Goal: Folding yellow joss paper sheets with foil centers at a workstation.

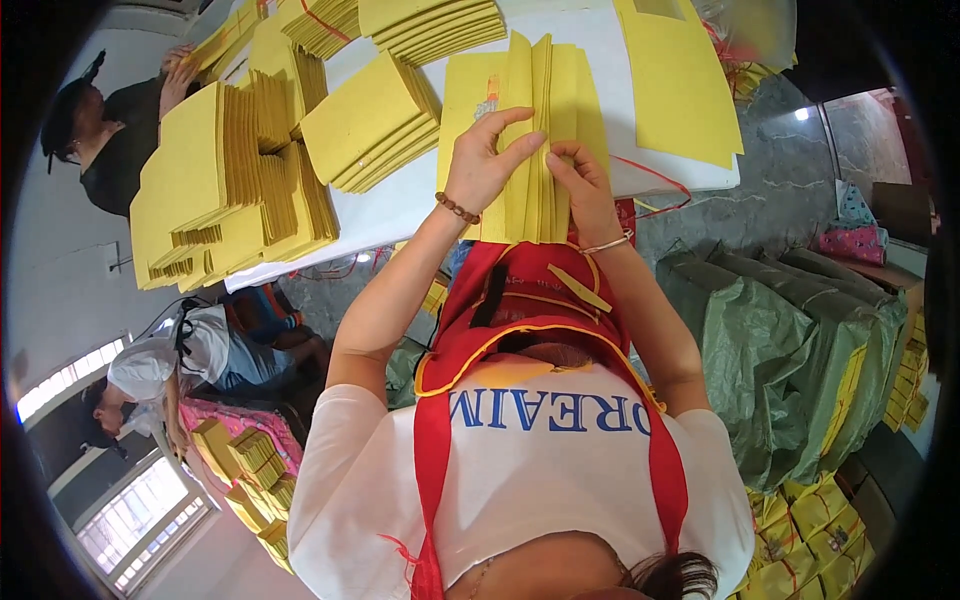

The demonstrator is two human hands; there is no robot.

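Note:
A stack of yellow paper sheets [582,90] lies in front of me at the table's near edge, with several folded leaves [541,75] standing up along its middle. My left hand [488,160] rests against the left side of these leaves, thumb and forefinger stretched out and apart. On the other side, my right hand [585,190] has its thumb and curled fingers closed at the leaves' right edge. A small red and orange print [489,92] shows on the sheet to the left.
Folded yellow paper bundles [365,120] and tall stacks [190,150] cover the left of the white table [605,45]. Flat yellow sheets [685,90] lie at right, near a red strap [665,205]. Green sacks [750,350] stand lower right. Two people [115,150] work at left.

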